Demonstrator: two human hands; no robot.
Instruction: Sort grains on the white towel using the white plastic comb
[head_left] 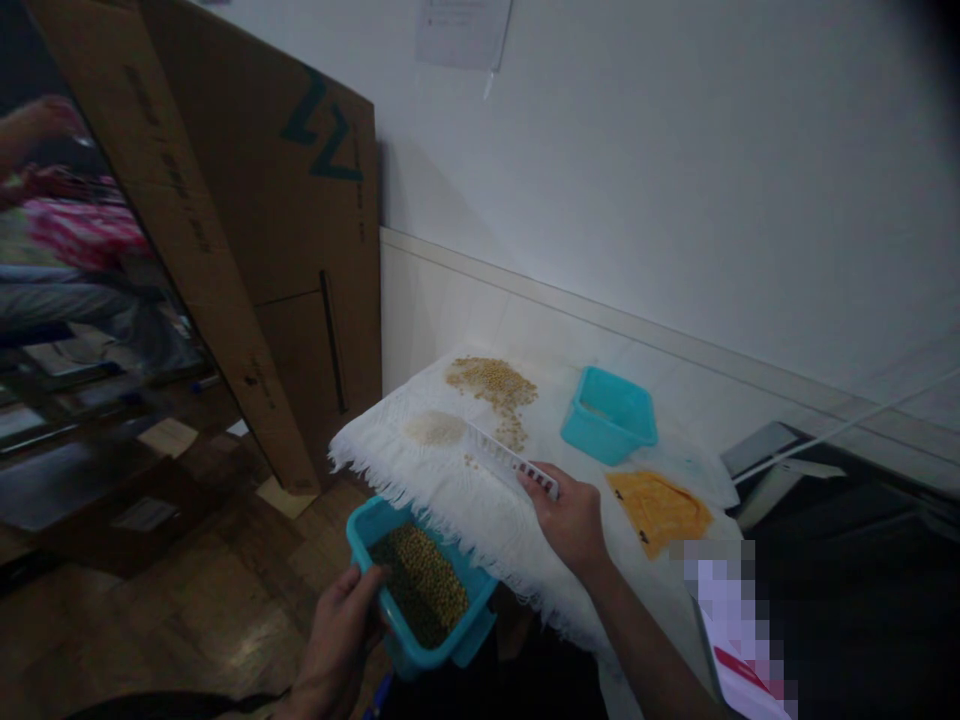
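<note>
My left hand [341,625] grips the near rim of a teal plastic tub [409,650] half full of yellowish beans [426,585], held just below the fringed edge of a white towel [457,500]. My right hand [574,520] is closed on the end of a white comb [510,460] that lies across the towel. The comb's far end points at a small pale heap of grains [436,428]. A larger pile of beans [495,385] lies further back on the towel.
A second teal tub [609,415] stands on the towel's right side, beside an orange cloth [658,510]. A big cardboard box [262,260] leans against the white wall at left. Wooden floor lies below, and another person sits blurred at far left.
</note>
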